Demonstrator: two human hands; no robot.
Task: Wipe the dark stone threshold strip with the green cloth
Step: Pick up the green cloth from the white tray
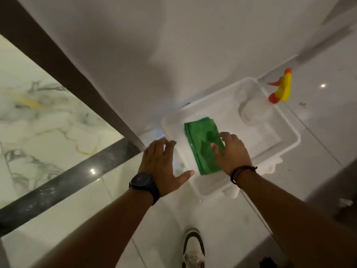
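The green cloth [203,147] is seen folded into a flat oblong, lying in a white plastic tray [289,132] on the floor, so the task is judged to be at its very beginning: the cloth has not yet been lifted. The right hand [232,153] is spread over the near right part of the cloth, with fingertips touching or just above the fabric; whether any grip has been closed cannot be told, and the fingers appear loosely open. The left hand [164,167] is held open with fingers splayed, empty, just beside the tray's left rim and above the pale floor tile. The dark stone threshold strip [63,182] is seen running diagonally to the left of the hands, well apart from the cloth, and pale dusty smears are visible along its surface, so no wiping is judged to have been done. What is left is the whole job: the cloth is to be picked up, carried across to the strip, and drawn along it. A yellow and orange spray bottle [281,88] stands at the tray's far corner, untouched.
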